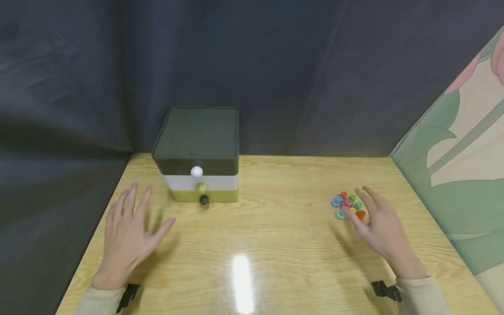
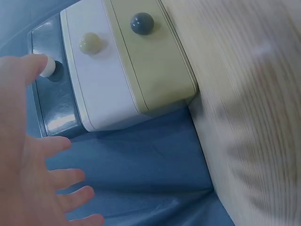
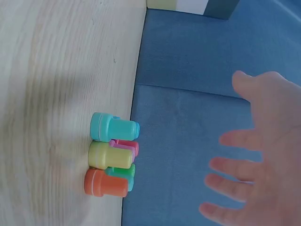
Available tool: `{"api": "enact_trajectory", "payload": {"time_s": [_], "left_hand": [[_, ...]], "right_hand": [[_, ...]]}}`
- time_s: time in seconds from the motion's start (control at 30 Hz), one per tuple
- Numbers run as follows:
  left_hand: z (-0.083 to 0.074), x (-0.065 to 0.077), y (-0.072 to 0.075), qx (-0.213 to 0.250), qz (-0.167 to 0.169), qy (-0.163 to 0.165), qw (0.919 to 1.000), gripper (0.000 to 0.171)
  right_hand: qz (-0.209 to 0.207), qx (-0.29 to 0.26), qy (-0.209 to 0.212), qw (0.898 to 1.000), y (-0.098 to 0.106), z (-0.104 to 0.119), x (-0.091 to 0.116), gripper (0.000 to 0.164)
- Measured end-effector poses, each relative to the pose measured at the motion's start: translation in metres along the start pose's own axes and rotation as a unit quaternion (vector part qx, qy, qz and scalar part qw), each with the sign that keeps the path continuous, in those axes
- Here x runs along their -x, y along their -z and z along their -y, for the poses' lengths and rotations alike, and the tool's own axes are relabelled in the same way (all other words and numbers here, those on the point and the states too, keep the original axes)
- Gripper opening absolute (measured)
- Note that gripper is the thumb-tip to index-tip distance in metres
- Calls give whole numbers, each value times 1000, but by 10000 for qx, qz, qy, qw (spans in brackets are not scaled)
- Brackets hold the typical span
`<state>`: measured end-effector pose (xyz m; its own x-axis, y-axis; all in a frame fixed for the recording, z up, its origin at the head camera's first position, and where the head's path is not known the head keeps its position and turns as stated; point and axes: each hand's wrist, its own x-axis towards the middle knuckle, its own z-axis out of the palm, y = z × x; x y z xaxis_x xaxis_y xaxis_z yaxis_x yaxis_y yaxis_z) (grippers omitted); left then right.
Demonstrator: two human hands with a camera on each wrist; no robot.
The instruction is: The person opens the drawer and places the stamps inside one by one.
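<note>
My left hand [image 1: 127,232], fingers spread and holding nothing, hovers over the table in front of and left of a small three-drawer box [image 1: 197,133]. The box has a dark top drawer, a white middle one and an olive-green bottom one. Its knobs are a white knob [image 1: 197,172], a green knob [image 1: 201,188] and a dark knob [image 1: 204,200]; all drawers look closed. At the right, my right hand [image 1: 383,232] hangs with fingers apart beside several small colourful toy stamps [image 3: 112,155]. It partly covers them in the head view and grips none. They stand upright in a tight cluster.
The light wooden table [image 1: 275,227] carries the box at its back left edge. Dark cloth [image 1: 275,78] hangs behind and along the left side. A floral-patterned cloth [image 1: 460,175] borders the right side. A bright light reflection lies near the table's front.
</note>
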<state>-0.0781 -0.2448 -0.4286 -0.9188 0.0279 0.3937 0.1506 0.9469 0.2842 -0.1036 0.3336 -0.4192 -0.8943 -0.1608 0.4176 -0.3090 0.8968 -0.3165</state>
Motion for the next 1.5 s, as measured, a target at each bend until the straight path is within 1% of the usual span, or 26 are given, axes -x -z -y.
{"api": "enact_trajectory", "payload": {"time_s": [0.13, 0.27, 0.37, 0.5, 0.6, 0.83, 0.97, 1.07, 1.13, 1.3, 1.37, 1.5], "left_hand": [[-6, -2, -1, 245, -353, -74, 9990, 91], [-11, -4, -3, 461, -697, 1, 9965, 83], [-13, -4, -5, 641, -997, 10, 9929, 79], [-14, -5, -8, 834, -1416, -139, 9863, 75], [-16, -6, -10, 935, -1637, -217, 9818, 71], [-22, -10, -10, 1142, -1855, -167, 9758, 63], [-27, -12, -10, 1242, -1950, -177, 9728, 60], [-30, -15, -10, 1321, -2007, -186, 9705, 57], [-33, -17, -9, 1344, -2025, -180, 9698, 54], [-40, -23, -10, 1486, -2250, -243, 9627, 49], [-44, -26, -11, 1561, -2340, -271, 9593, 47], [-49, -30, -13, 1644, -2372, -272, 9571, 44]], "right_hand": [[-154, -274, -210, 9993, 0, -3, -1, 61], [-297, -507, -484, 9971, 0, -5, -2, 56], [-421, -654, -568, 9954, -1, -6, -2, 50], [-558, -806, -628, 9932, -3, -10, -1, 44], [-612, -904, -811, 9907, -4, -14, -1, 41], [-680, -1240, -1557, 9776, -5, -21, 1, 35], [-638, -1346, -1821, 9719, -7, -27, 5, 34], [-595, -1349, -1954, 9696, -9, -33, 7, 34], [-518, -1370, -2082, 9671, -10, -38, 9, 36], [-194, -1420, -2474, 9582, -14, -48, 15, 42], [-58, -1475, -2561, 9553, -15, -51, 18, 44], [174, -1518, -2606, 9533, -19, -58, 23, 46]]}}
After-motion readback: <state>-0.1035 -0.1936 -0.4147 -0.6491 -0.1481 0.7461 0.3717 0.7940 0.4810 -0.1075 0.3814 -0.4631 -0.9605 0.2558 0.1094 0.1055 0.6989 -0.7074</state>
